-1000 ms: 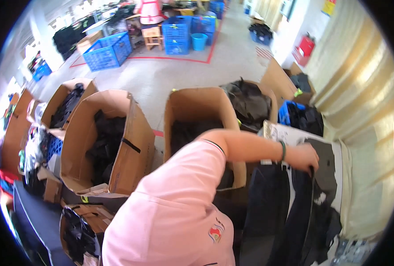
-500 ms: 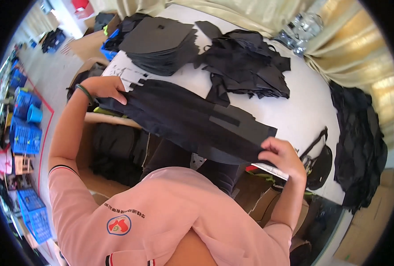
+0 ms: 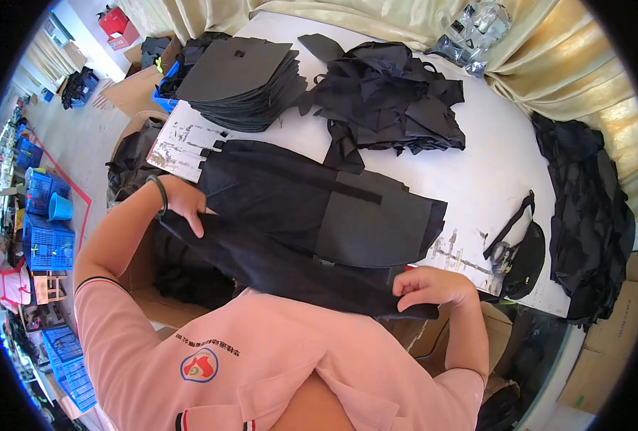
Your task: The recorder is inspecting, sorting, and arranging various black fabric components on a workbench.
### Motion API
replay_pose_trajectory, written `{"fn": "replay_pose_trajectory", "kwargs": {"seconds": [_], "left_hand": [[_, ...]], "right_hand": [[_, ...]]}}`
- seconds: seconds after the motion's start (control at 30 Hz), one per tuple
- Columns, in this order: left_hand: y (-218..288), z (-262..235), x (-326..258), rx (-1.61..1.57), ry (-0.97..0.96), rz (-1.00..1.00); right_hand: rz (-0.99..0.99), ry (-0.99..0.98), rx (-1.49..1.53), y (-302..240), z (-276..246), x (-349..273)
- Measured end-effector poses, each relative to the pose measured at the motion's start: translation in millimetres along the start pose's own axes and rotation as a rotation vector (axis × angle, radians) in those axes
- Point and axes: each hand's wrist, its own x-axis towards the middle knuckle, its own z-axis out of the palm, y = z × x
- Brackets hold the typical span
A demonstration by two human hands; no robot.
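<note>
A long black fabric piece (image 3: pixel 283 269) stretches between my hands at the table's near edge, close to my body. My left hand (image 3: pixel 184 202) is closed on its left end, thumb on top. At its right end my right hand (image 3: pixel 434 287) pinches the cloth with curled fingers. Just beyond lies a pile of black fabric panels (image 3: pixel 261 179), flat on the table. A dark grey panel (image 3: pixel 376 226) with a black strip (image 3: pixel 347 188) across its upper part shows on the pile's right side. The held piece covers the pile's near edge.
On the white table (image 3: pixel 491 172) stand a stack of dark grey panels (image 3: pixel 236 75) and a heap of black cut pieces (image 3: pixel 394 97). A small black pouch (image 3: pixel 525 266) lies at right, near hanging black fabric (image 3: pixel 584 215). Cardboard boxes (image 3: pixel 168 312) sit below the edge.
Both hands have drawn the black fabric piece toward my body, away from the pile. The grey panel and the pile beneath now show more fully.
</note>
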Motion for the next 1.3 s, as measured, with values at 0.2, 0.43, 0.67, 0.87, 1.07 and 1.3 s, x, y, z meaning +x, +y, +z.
{"fn": "replay_pose_trajectory", "kwargs": {"seconds": [0.2,0.43,0.67,0.87,1.07,1.3], "left_hand": [[6.4,-18.8,-13.9,-0.108,0.303,-0.083],[-6.4,-68.3,29.6,-0.096,0.626,-0.078],[-3.6,-78.7,47.0,-0.061,0.64,-0.125],[-64.4,-62.6,46.9,-0.155,0.845,0.02],[-54.2,-63.2,3.1,-0.496,0.989,-0.023],[81.2,-68.2,-32.9,-0.622,1.129,0.44]], "right_hand": [[-0.024,0.404,-0.185,10.8,-23.6,19.6],[0.037,1.191,-0.91,9.5,-61.2,57.7],[-0.447,1.114,-1.174,8.2,-23.4,101.1],[-0.239,0.839,-1.204,32.1,-13.0,113.5],[-0.157,0.743,-1.114,23.8,-17.9,106.8],[-0.646,0.87,-0.148,-96.9,-18.8,132.4]]}}
